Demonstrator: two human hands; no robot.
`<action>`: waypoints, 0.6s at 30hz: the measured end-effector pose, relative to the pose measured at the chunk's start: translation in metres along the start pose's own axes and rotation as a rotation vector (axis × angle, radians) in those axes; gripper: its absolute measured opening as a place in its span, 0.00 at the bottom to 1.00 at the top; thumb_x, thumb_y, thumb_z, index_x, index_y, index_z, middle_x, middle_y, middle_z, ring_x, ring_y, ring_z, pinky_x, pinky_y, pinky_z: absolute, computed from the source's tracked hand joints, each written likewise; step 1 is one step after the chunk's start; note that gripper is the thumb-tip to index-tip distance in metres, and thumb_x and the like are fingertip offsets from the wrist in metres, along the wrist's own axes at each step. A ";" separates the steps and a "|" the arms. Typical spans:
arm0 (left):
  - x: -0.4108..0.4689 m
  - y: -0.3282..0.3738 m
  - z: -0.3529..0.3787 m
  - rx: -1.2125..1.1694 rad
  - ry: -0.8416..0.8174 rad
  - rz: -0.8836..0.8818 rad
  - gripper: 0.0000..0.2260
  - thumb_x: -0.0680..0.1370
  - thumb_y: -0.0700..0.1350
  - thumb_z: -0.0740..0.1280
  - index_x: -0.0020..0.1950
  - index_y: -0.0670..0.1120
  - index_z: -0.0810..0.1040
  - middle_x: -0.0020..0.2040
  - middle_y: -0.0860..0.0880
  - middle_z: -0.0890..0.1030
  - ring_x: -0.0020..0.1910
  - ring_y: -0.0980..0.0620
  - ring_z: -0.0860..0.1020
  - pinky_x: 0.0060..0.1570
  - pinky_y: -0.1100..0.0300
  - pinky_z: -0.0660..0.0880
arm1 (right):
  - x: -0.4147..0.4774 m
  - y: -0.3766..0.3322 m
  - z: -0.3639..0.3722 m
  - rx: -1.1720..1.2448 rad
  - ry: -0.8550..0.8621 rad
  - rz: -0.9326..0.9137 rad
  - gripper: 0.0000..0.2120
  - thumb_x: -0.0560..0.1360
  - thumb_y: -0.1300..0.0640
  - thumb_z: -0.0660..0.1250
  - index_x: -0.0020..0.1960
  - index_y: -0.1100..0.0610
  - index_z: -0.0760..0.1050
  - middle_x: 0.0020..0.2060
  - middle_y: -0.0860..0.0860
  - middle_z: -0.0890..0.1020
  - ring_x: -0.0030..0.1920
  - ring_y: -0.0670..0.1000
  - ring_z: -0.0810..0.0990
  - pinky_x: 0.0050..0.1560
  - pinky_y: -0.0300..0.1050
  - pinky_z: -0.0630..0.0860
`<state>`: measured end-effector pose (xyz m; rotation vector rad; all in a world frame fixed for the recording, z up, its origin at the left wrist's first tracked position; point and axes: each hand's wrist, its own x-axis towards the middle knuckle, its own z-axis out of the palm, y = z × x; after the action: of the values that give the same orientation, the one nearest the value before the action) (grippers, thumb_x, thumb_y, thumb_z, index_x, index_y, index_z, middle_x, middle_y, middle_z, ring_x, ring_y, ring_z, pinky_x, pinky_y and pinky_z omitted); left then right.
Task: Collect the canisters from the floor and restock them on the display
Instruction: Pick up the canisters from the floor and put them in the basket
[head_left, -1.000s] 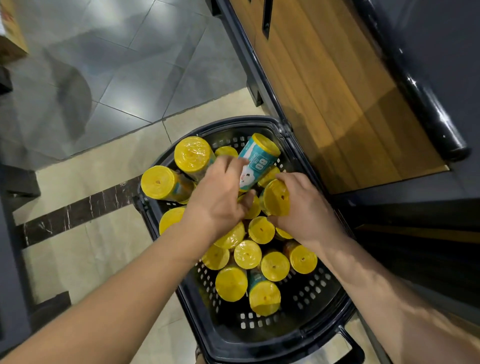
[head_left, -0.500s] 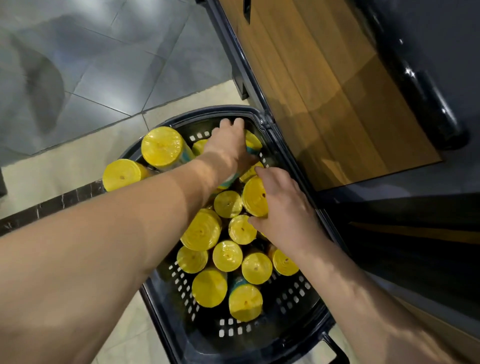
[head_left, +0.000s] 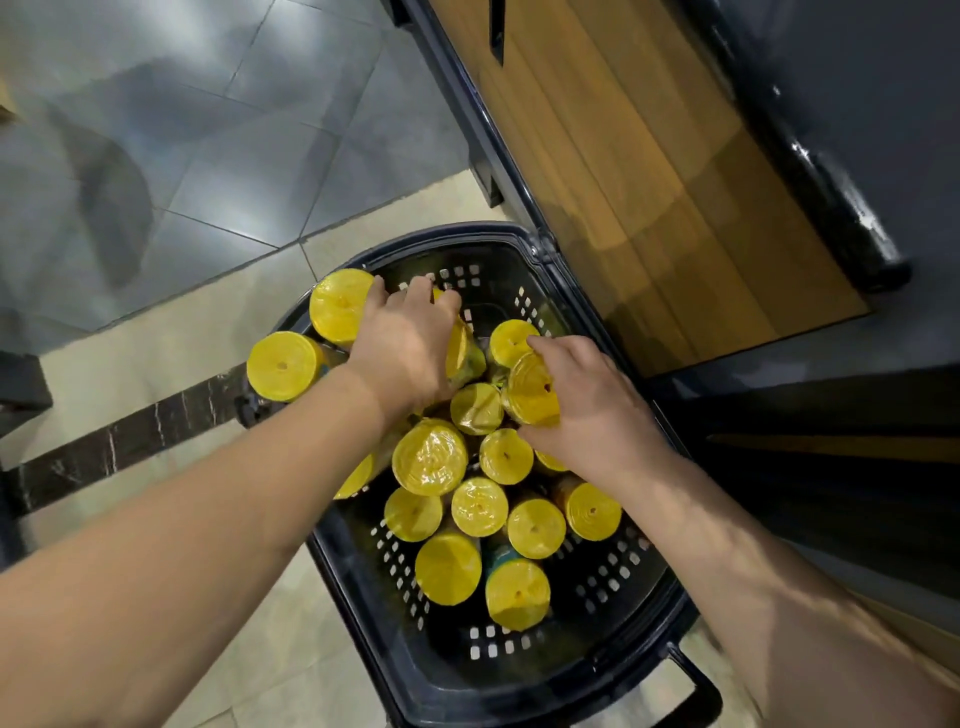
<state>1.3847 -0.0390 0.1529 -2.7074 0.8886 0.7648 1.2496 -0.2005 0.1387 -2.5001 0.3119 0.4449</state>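
Observation:
Several yellow-lidded canisters (head_left: 431, 462) stand and lie packed in a dark plastic basket (head_left: 524, 693) on the floor. My left hand (head_left: 408, 345) reaches into the far end of the basket, palm down over a tilted canister (head_left: 462, 353), with its fingers wrapped over the canister's body. Just to its right, my right hand (head_left: 592, 410) grips another canister (head_left: 532, 389) by its lid end, thumb above and fingers below. Two canisters (head_left: 283, 366) lean on the basket's left rim.
A wooden display shelf (head_left: 649, 208) with a dark frame runs along the right, right beside the basket. A black rail (head_left: 831, 208) lies at its far edge. Grey and beige floor tiles (head_left: 208, 156) spread to the left, and a dark stand (head_left: 21, 384) sits at the left edge.
My left hand brought the teal canister down from above the pile into the far end of the basket. My right hand stays on its yellow-lidded canister.

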 end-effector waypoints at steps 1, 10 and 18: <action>-0.001 -0.002 0.001 -0.001 -0.015 0.006 0.37 0.69 0.57 0.77 0.73 0.48 0.66 0.66 0.42 0.70 0.64 0.40 0.74 0.77 0.41 0.54 | -0.001 0.000 0.001 0.006 0.002 -0.004 0.43 0.70 0.47 0.78 0.78 0.47 0.60 0.72 0.50 0.66 0.71 0.55 0.68 0.69 0.57 0.69; -0.024 -0.009 0.020 0.082 0.014 0.071 0.34 0.71 0.46 0.74 0.75 0.51 0.66 0.66 0.44 0.71 0.68 0.43 0.72 0.78 0.36 0.45 | -0.001 -0.003 -0.001 -0.021 -0.010 0.006 0.42 0.71 0.48 0.78 0.78 0.47 0.59 0.72 0.50 0.66 0.70 0.55 0.69 0.68 0.56 0.70; -0.020 -0.014 0.011 0.016 0.122 0.054 0.37 0.72 0.56 0.76 0.77 0.51 0.65 0.70 0.42 0.70 0.70 0.39 0.69 0.77 0.40 0.49 | -0.004 0.000 -0.001 -0.014 -0.012 0.012 0.42 0.71 0.47 0.77 0.79 0.46 0.58 0.72 0.49 0.65 0.70 0.54 0.69 0.68 0.54 0.70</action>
<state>1.3746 -0.0143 0.1546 -2.7515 0.9941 0.6047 1.2463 -0.2004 0.1406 -2.5095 0.3202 0.4690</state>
